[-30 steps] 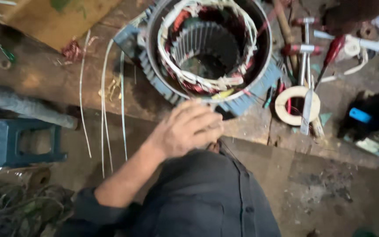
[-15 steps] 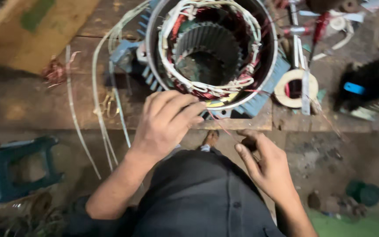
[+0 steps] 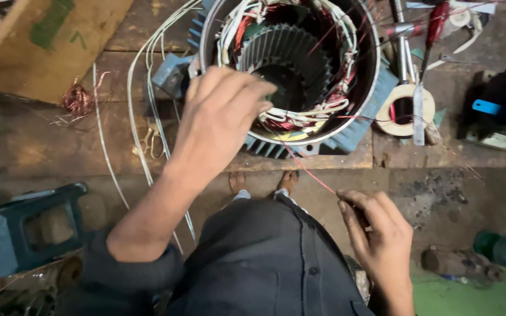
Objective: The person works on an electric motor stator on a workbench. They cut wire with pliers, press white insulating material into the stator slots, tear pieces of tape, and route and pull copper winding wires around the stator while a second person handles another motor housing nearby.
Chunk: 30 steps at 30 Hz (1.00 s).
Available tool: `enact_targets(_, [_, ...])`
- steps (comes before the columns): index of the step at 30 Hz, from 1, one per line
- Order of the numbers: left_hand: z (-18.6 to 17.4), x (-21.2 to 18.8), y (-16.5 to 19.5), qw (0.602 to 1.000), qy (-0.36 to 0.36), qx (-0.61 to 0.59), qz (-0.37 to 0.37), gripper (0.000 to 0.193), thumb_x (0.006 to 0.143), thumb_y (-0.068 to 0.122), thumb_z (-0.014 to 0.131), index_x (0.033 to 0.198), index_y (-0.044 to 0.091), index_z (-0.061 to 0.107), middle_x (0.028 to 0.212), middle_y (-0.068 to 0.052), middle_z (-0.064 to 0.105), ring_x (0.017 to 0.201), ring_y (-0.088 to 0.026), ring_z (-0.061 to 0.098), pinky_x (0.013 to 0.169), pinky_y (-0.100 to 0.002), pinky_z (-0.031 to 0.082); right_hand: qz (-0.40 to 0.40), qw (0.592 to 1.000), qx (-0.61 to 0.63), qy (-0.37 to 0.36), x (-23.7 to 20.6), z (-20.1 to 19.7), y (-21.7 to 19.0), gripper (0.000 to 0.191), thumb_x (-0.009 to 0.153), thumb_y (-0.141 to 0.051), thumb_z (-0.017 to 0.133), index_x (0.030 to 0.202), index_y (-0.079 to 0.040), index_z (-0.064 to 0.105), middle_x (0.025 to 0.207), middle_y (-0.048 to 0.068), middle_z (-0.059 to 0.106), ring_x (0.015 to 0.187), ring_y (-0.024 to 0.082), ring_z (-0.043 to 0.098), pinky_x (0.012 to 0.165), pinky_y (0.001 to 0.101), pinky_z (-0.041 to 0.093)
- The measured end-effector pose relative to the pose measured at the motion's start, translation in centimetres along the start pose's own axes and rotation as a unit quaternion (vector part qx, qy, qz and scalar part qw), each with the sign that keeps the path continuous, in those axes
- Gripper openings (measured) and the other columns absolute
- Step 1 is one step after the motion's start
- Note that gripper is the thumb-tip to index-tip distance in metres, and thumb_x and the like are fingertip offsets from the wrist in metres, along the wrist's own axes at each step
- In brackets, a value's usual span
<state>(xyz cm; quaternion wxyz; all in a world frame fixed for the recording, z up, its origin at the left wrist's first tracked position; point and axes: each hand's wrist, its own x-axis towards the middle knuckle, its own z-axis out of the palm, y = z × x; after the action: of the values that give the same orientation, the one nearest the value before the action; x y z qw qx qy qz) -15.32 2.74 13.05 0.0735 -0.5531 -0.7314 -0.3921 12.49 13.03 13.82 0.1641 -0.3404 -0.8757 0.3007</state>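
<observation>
A blue motor stator (image 3: 355,126) with copper windings and white sleeving lies on a wooden bench (image 3: 42,149). My left hand (image 3: 221,114) rests over the stator's near rim, fingers curled onto the white-laced winding. My right hand (image 3: 379,234) is lower right, below the bench edge, pinching a thin red copper wire (image 3: 310,169) that runs taut up to the winding.
A tape roll (image 3: 404,108), a red-handled screwdriver (image 3: 434,26) and metal tools lie right of the stator. White wire strands (image 3: 142,117), a copper scrap (image 3: 77,99) and a cardboard sheet (image 3: 54,41) are at left. A blue stool (image 3: 24,228) stands lower left. My feet show below the bench.
My left hand has moved up from the bench edge onto the stator winding. My right hand came into view and now pinches the thin red wire, pulled taut.
</observation>
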Motion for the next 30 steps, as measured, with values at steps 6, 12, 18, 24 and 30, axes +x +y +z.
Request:
enact_targets(6, [0.1,0.8,0.4,0.998,-0.047,-0.035,0.025,0.032,0.089,0.023,0.079,0.113,0.004,0.071,0.107,-0.007,0.067,0.106,-0.027,0.060,0.092,-0.041,0.045,-0.024,0.999,0.025,-0.020,-1.2,0.7,-0.4,0.017,0.088,-0.006,0.073,0.105,-0.007,0.074,0.094,0.007,0.071,0.075,0.014,0.070,0.061,0.0256,0.054])
enact_targets(12, [2.8,1.8,0.8,0.998,-0.024,-0.059,0.014,0.021,0.092,0.021,0.075,0.108,0.007,0.072,0.104,-0.001,0.069,0.101,-0.024,0.061,0.090,-0.041,0.045,-0.082,0.994,0.049,-0.049,-0.8,0.5,-0.6,0.021,0.087,-0.007,0.075,0.108,-0.006,0.072,0.095,0.008,0.070,0.081,0.020,0.071,0.068,0.0287,0.056])
enact_targets(18, [2.6,2.3,0.9,0.981,-0.142,-0.098,0.085,0.017,0.090,0.010,0.064,0.104,0.010,0.074,0.093,-0.002,0.068,0.096,-0.024,0.062,0.087,-0.039,0.047,-0.062,0.994,0.052,-0.075,-0.3,0.5,-0.1,0.021,0.086,-0.007,0.076,0.107,-0.006,0.071,0.091,0.008,0.071,0.073,0.021,0.070,0.062,0.0297,0.054])
enact_targets(24, [5.2,5.3,1.9,0.980,-0.142,-0.119,0.078,0.019,0.088,0.020,0.073,0.101,0.007,0.072,0.095,-0.007,0.064,0.093,-0.028,0.062,0.080,-0.041,0.052,-0.029,0.995,0.039,-0.092,-0.1,0.1,0.0,0.021,0.086,-0.008,0.077,0.106,-0.006,0.073,0.085,0.009,0.069,0.062,0.022,0.066,0.056,0.0315,0.051])
enact_targets(30, [8.4,7.1,2.2,0.966,-0.227,-0.091,0.079,0.031,0.071,0.027,0.085,0.090,0.006,0.073,0.096,-0.011,0.063,0.097,-0.034,0.061,0.079,-0.046,0.051,-0.096,0.992,0.043,-0.069,-0.1,-0.2,0.2,0.021,0.088,-0.008,0.075,0.108,-0.006,0.071,0.087,0.010,0.068,0.069,0.025,0.067,0.060,0.0331,0.053])
